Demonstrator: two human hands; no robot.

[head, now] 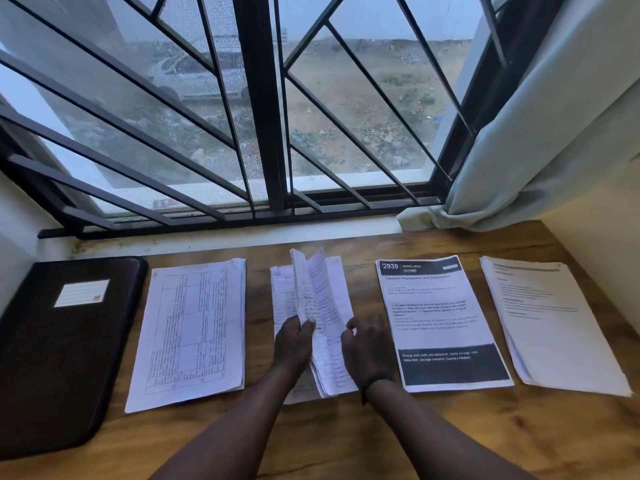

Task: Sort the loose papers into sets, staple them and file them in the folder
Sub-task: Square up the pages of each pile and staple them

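Several paper sets lie in a row on the wooden desk (346,434). At the centre is a handwritten set (323,296); my left hand (294,341) pinches some of its sheets and lifts them upright, bent. My right hand (367,348) rests on the lower right part of the same set, fingers loosely curled. Left of it lies a set printed with tables (190,330). To the right lie a printed sheet headed 2939 (440,320) and a further text set (554,323). A dark folder (59,358) with a white label lies closed at the far left.
A barred window (263,116) fills the wall behind the desk, its sill just past the papers. A pale curtain (554,126) hangs at the right, its hem touching the desk's back corner. Walls close in on the left and right.
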